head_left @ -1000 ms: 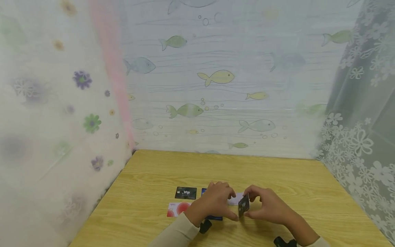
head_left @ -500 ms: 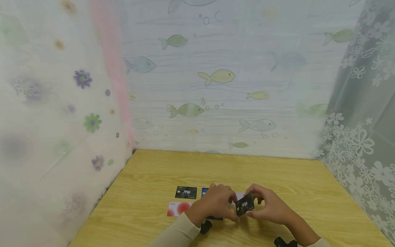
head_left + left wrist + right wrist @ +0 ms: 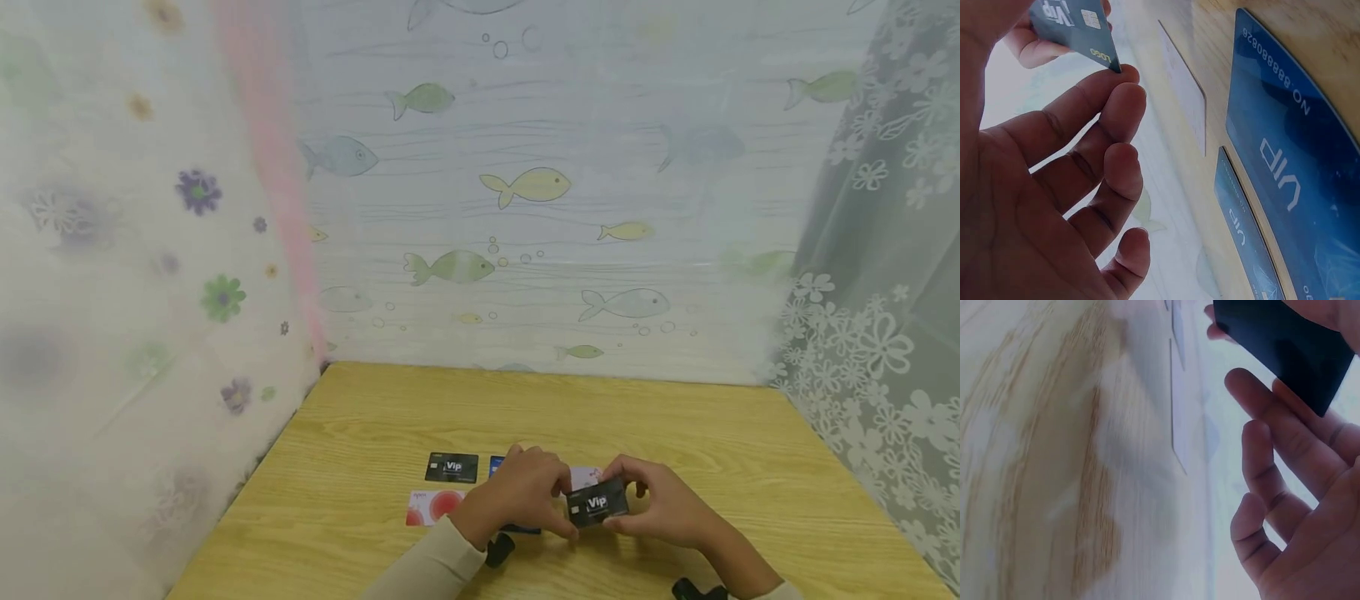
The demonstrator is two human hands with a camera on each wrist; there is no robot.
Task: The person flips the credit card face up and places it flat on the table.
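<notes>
A black card printed "Vip" (image 3: 596, 502), with a chip on its left side, is held up tilted above the table. My right hand (image 3: 660, 504) pinches its right end between thumb and fingers. At the card's left edge, my left hand (image 3: 525, 492) has its index fingertip on the upper corner and its thumb by the lower one; its other fingers are loosely bent. The right wrist view shows the card's plain dark back (image 3: 1291, 356). Behind the held card lies a pale card with a pink print (image 3: 585, 477). Blue VIP cards (image 3: 1291, 156) lie beneath my left hand, mostly hidden in the head view.
Another black Vip card (image 3: 452, 467) and a white card with red circles (image 3: 433, 507) lie flat on the wooden table (image 3: 375, 408), left of my hands. Fish-patterned sheeting (image 3: 525, 275) hangs along the back edge. Black devices (image 3: 500, 550) sit at the wrists.
The held card has turned from nearly edge-on to face the head camera, its left edge now at my left fingertips. My right hand has shifted slightly; the cards on the table stay put.
</notes>
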